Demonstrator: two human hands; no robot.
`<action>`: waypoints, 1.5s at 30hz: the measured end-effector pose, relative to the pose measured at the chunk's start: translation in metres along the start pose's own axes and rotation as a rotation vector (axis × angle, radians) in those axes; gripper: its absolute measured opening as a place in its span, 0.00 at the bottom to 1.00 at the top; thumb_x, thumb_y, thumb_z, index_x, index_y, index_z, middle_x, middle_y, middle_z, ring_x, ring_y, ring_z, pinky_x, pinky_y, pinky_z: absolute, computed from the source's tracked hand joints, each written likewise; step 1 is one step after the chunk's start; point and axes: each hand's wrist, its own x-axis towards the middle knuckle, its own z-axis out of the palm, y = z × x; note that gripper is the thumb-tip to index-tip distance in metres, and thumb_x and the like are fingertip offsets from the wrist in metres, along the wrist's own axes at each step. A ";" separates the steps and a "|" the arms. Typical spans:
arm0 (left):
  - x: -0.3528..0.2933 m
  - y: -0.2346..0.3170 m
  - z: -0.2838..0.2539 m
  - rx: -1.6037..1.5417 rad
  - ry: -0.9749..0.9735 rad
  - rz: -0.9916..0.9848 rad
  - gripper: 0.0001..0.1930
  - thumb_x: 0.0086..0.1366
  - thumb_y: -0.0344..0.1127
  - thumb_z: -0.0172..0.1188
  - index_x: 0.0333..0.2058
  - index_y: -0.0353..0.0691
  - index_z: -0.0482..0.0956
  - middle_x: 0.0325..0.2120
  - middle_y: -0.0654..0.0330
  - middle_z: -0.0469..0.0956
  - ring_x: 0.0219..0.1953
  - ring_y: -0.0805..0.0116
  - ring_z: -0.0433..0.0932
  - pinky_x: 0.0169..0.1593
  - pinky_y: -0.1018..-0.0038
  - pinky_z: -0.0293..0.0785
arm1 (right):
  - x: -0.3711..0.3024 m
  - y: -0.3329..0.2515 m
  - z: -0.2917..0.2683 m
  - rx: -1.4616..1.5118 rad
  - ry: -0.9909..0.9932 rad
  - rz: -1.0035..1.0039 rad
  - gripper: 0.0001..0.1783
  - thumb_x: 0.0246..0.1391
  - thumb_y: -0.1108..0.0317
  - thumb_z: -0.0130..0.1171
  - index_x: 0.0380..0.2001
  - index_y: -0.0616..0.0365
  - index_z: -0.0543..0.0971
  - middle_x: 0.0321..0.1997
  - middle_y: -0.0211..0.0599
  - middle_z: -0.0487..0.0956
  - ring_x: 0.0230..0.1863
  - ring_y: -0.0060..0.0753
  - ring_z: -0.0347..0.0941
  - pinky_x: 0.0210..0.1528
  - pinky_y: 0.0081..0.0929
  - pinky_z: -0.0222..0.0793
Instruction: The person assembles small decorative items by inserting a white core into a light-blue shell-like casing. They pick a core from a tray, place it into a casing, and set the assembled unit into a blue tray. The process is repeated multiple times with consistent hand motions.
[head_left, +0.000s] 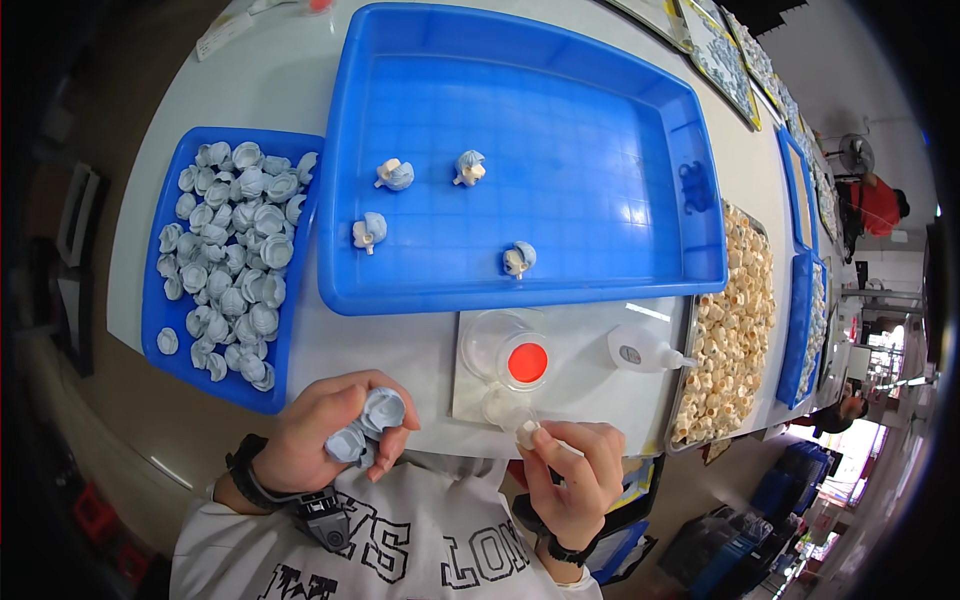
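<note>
In the head view, with the clock laid over the picture, a white table (385, 345) carries the work, and its edges bend strongly. The left hand (300, 430), between 7 and 8 o'clock, has its fingers curled and clamped on several light-blue shells (383, 408). The right hand (580, 475), at 5 o'clock, has thumb and forefinger pressed together on a small pale piece (527, 433), which is close to a clear dish (500, 405); whether they touch, I cannot tell. At 12 o'clock stands a large blue tray (520, 297), where four small doll heads (519, 260) with blue caps lie well apart. At 9 o'clock a smaller blue tray (152, 280) is filled with more such shells. Near the middle are a red disc (527, 362) and a white bottle (636, 350), and at 3 o'clock many cream pieces (735, 320) fill a metal tray. As for the room, a fan (855, 153) is seen toward 2 o'clock, a person in red (878, 205) is just below it, and dark-blue crates (795, 475) are stacked at 4 o'clock.
</note>
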 end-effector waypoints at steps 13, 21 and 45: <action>0.011 0.011 0.027 0.314 -0.136 -0.230 0.19 0.68 0.42 0.43 0.42 0.31 0.73 0.29 0.65 0.72 0.29 0.81 0.67 0.32 0.83 0.63 | -0.002 -0.010 -0.003 0.393 0.181 -0.217 0.24 0.31 0.73 0.69 0.38 0.53 0.74 0.31 0.34 0.75 0.26 0.29 0.69 0.28 0.26 0.62; 0.014 0.008 0.026 0.300 -0.122 -0.213 0.16 0.67 0.40 0.46 0.40 0.31 0.74 0.23 0.67 0.71 0.27 0.82 0.66 0.32 0.82 0.63 | 0.020 -0.021 0.006 0.305 0.093 -0.294 0.23 0.29 0.73 0.69 0.35 0.55 0.75 0.30 0.34 0.76 0.26 0.29 0.70 0.24 0.24 0.62; 0.020 -0.015 0.036 0.384 -0.131 0.059 0.18 0.70 0.41 0.41 0.32 0.33 0.75 0.22 0.67 0.72 0.24 0.80 0.67 0.27 0.82 0.65 | 0.050 -0.056 -0.012 0.143 -0.019 -0.284 0.18 0.46 0.69 0.62 0.41 0.64 0.77 0.37 0.47 0.76 0.36 0.48 0.72 0.40 0.37 0.66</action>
